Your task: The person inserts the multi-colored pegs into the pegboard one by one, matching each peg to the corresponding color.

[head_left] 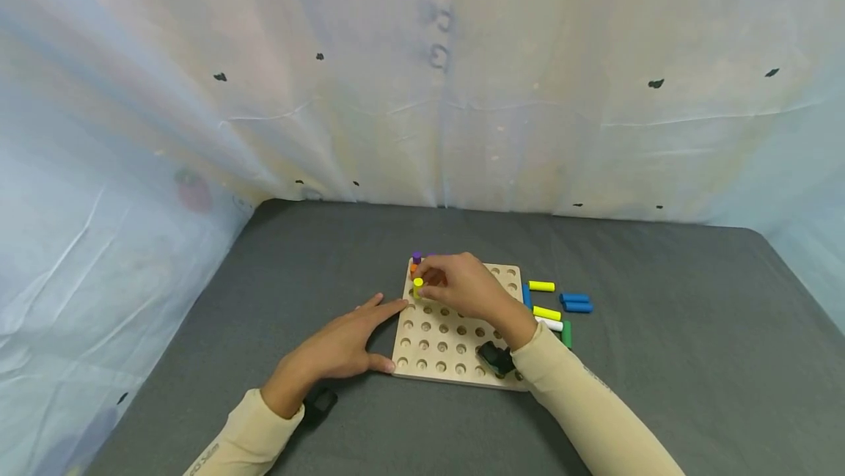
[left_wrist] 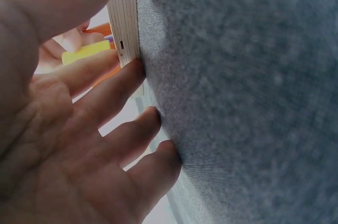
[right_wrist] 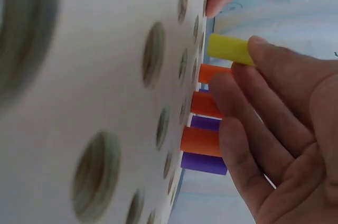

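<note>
My right hand [head_left: 467, 289] pinches a yellow peg [head_left: 418, 284] between thumb and fingers over the far left part of a wooden pegboard [head_left: 434, 337]. In the right wrist view the yellow peg [right_wrist: 224, 48] stands with its lower end close to the board's face. Orange pegs [right_wrist: 200, 140] and purple pegs [right_wrist: 204, 164] stand in rows under my right fingers. My left hand [head_left: 339, 344] lies at the board's left side, thumb near the front corner. In the left wrist view its spread fingers [left_wrist: 111, 92] reach the board's edge and the grey cloth.
Loose pegs lie right of the board: yellow ones [head_left: 541, 286], blue ones [head_left: 577, 307], a white one [head_left: 550, 324] and a green one [head_left: 566, 334]. Dark grey cloth [head_left: 673, 359] covers the table. A pale plastic curtain [head_left: 495, 131] hangs behind it and at the sides.
</note>
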{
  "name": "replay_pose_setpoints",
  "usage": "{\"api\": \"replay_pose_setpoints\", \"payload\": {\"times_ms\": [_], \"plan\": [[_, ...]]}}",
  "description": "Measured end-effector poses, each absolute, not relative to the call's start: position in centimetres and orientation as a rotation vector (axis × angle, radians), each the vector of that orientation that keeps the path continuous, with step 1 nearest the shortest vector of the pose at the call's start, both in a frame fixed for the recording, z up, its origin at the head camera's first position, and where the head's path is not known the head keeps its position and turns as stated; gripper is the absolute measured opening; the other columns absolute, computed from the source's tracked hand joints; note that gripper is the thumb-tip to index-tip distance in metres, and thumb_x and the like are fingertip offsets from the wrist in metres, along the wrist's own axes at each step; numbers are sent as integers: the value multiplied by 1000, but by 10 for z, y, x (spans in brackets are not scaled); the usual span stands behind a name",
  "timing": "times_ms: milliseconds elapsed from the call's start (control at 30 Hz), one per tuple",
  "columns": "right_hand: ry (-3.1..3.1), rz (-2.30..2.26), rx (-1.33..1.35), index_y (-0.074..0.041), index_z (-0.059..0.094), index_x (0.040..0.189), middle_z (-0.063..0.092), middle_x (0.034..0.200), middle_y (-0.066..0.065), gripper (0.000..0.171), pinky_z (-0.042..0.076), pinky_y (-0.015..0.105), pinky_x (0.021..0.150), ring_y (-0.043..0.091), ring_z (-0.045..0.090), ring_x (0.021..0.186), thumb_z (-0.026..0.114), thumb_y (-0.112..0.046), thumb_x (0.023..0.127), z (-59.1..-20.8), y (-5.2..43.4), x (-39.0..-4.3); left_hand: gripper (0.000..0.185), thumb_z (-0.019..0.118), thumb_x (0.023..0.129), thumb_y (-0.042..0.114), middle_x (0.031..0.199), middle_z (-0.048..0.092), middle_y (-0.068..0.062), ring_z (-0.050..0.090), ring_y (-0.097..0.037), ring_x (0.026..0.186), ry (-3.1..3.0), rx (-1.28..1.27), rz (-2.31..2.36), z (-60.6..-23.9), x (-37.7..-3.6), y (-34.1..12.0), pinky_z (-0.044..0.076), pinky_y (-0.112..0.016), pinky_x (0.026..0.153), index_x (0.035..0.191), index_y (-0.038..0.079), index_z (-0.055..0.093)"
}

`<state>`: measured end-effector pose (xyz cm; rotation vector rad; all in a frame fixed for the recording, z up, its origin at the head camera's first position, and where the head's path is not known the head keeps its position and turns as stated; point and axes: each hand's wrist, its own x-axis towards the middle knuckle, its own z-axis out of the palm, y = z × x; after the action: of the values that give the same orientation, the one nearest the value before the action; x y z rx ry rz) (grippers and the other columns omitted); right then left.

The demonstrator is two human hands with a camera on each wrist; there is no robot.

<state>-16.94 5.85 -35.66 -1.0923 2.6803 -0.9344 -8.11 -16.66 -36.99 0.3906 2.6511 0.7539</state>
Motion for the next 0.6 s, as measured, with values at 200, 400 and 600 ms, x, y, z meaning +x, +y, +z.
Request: {"api": "replay_pose_setpoints", "payload": {"times_ms": [200,400,600], "plan": [[2719,-911,-1048,-19,72,114,76,101,-4,24,55,27,76,8,70,89,74,-24,91,-359,52,-171,92,84,78,33,164,25,-16,27,-43,150,2657,378,757,-369,-79,-166,30,-68,110,155,34,35],[2738,-891,-1027,-19,72,114,75,99,-4,23,55,27,75,8,69,87,74,-23,91,-359,48,-172,91,84,78,31,164,26,-15,26,-41,150,2667,388,760,-370,-79,-165,31,-67,111,155,33,35],[2742,-869,-1019,-20,72,113,75,98,-5,22,55,27,75,7,69,86,74,-24,91,-358,47,-170,91,84,78,32,164,24,-15,26,-42,150,2659,386,755,-369,-79,-166,31,-68,110,155,34,34]]}}
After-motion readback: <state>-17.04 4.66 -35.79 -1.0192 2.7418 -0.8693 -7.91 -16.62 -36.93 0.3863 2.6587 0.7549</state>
